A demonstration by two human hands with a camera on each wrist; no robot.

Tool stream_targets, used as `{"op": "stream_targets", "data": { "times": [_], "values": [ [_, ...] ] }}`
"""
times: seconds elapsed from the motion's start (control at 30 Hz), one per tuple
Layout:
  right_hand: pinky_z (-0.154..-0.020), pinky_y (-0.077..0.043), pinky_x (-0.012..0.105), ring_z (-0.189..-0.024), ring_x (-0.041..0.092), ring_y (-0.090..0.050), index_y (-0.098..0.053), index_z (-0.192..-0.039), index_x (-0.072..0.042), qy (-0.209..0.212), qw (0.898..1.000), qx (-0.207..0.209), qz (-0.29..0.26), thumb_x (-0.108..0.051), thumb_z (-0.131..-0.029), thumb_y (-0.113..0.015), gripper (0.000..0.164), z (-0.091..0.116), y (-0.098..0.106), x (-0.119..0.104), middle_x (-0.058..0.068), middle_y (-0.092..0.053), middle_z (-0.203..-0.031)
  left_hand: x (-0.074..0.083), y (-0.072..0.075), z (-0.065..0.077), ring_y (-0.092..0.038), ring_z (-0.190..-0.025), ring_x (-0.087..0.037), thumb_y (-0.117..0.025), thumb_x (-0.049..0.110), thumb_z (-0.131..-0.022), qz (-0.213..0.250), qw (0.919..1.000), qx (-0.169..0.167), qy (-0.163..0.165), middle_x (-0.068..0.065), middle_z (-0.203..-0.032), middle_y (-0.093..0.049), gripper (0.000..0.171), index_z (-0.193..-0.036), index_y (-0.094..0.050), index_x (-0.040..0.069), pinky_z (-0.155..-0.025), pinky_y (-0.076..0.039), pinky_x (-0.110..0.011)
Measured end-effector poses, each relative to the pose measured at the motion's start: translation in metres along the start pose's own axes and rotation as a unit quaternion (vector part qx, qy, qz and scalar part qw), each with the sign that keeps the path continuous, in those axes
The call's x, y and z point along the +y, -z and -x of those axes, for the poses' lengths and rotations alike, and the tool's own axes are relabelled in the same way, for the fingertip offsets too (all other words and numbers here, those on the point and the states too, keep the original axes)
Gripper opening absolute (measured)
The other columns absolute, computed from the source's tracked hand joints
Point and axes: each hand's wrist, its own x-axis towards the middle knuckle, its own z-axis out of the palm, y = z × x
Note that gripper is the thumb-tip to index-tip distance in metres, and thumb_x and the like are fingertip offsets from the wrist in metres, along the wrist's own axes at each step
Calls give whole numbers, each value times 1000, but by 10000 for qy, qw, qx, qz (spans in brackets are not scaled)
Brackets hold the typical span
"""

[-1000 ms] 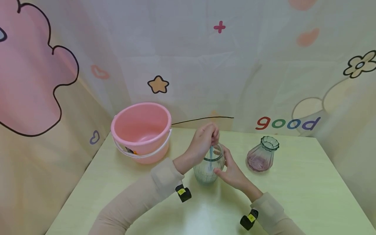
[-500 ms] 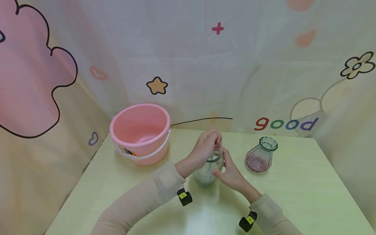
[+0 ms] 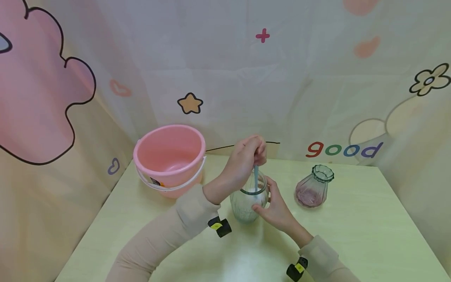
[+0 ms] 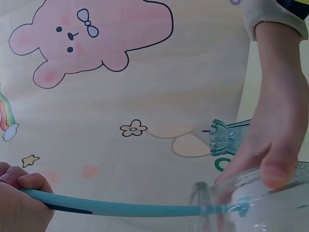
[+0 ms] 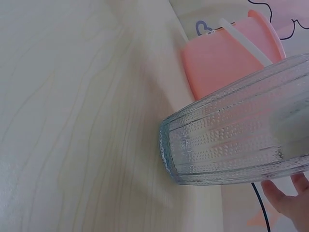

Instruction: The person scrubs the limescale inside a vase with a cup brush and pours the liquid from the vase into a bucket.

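A clear, greenish ribbed glass vase (image 3: 243, 207) stands on the table, its mouth tipped slightly toward the back in the head view. My right hand (image 3: 278, 211) holds it round its right side, thumb in front. My left hand (image 3: 246, 158), above the mouth, grips the light-blue handle of a bottle brush (image 4: 130, 208). In the left wrist view that handle runs through the vase's rim to a pale, whitish head inside, blurred by the glass. The right wrist view shows the vase's textured wall (image 5: 227, 135) and fingertips (image 5: 275, 193) against it.
A pink bucket (image 3: 169, 176) with a white handle stands at the back left. To the right is a second glass vase (image 3: 312, 192), purple at its base and green at its rim. A printed cloth (image 3: 225, 78) hangs behind the table (image 3: 370, 227).
My left hand dips toward the vase mouth, then rises higher than before, drawing more of the brush handle out. My right hand stays on the vase, which barely moves.
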Motion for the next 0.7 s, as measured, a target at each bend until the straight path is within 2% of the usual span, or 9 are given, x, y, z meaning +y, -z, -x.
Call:
{"op": "stream_targets", "data": {
  "times": [0.13,0.27,0.37,0.57,0.7],
  "values": [
    [-83,-44,53,-116,39,-42,-20,-138,1,-94,9999,96,-42,-2,-77,-70,79,1,-2,-1,24,-35,-132,11,1,-4,-25,-53,-15,-30,10,-94,49,9999,58,-85,0,-57,-25,28,-66,-31,5,-55,-26,-26],
    [-82,-44,52,-114,40,-42,-20,-137,2,-149,9997,178,59,-3,-76,-71,79,2,-3,-3,25,-34,-132,14,3,-4,-24,-52,-13,-29,8,-94,339,9993,115,-126,1,-57,-25,28,-66,-31,6,-54,-25,-26],
    [-81,-44,48,-112,39,-44,-20,-136,4,-138,9994,249,182,-3,-75,-71,79,2,-3,-4,26,-34,-131,13,3,-3,-24,-51,-13,-29,7,-94,472,9987,120,-144,1,-58,-26,28,-66,-32,6,-54,-24,-25],
    [-79,-43,42,-108,35,-44,-19,-136,3,-139,9991,323,227,-3,-74,-72,81,2,-3,-4,29,-35,-129,5,3,-3,-26,-51,-13,-28,7,-93,397,9991,129,-114,1,-57,-27,27,-66,-32,6,-54,-25,-25],
    [-80,-43,43,-109,34,-43,-18,-137,0,-282,9988,328,223,-5,-74,-73,84,2,-6,9,27,-35,-130,-4,2,-3,-25,-51,-13,-30,7,-91,386,9990,218,-73,1,-57,-25,25,-66,-31,6,-54,-25,-24]
  ]
}}
